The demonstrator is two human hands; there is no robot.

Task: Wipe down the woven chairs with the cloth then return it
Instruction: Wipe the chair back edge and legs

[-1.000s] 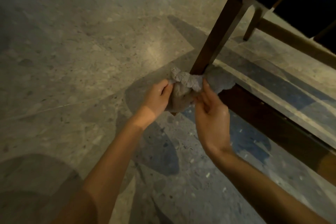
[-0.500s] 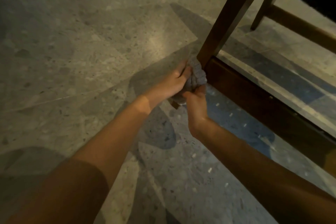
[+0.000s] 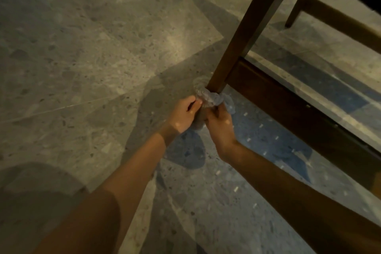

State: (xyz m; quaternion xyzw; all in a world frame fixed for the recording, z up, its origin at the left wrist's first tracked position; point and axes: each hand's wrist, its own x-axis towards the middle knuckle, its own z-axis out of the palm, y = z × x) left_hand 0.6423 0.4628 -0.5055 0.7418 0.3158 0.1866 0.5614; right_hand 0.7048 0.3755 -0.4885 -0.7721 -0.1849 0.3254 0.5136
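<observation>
A crumpled grey cloth is bunched against the foot of a dark wooden chair leg. My left hand grips the cloth from the left, fingers curled into it. My right hand holds the same cloth from below and to the right. A low wooden rail of the chair runs from the leg toward the lower right. The chair's seat is mostly out of view at the top right, so no weave shows.
Grey speckled stone floor spreads to the left and behind. A blue patterned strip of floor lies under the chair. A second chair leg and another rail stand at the upper right.
Both hands carried the cloth down the chair leg to its foot. The cloth went from spread between the hands to a tight bunch at the leg's base.
</observation>
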